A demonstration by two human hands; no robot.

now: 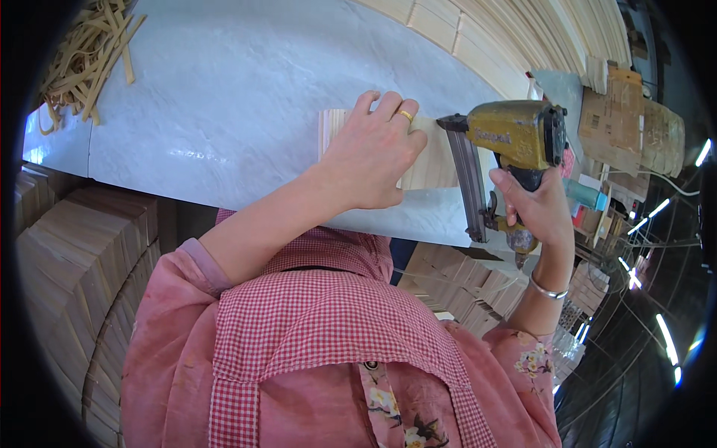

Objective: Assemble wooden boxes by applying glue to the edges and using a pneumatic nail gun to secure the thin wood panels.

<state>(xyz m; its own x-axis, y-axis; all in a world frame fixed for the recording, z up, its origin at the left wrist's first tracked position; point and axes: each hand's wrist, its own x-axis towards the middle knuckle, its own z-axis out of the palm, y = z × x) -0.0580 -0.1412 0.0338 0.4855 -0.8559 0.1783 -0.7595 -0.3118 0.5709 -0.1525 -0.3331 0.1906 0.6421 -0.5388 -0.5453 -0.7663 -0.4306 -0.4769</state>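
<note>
My left hand (377,153), with a gold ring on one finger, is closed over a pale wooden piece (433,159) lying on the table near its front edge. Its fingers curl over the far side, and the hand covers much of the wood. In my right hand (543,207) is a yellow and black pneumatic nail gun (509,134), gripped by its handle. The gun's nose points left and sits at the right end of the wooden piece; whether it touches cannot be made out. My fingers around the handle are partly hidden.
The table (202,89) has a pale marbled top. A heap of thin tan strips (86,63) lies at the far left. Long wooden boards (515,37) are stacked along the far right. Piled wood blocks (82,246) stand below left; cardboard boxes (616,112) are at right.
</note>
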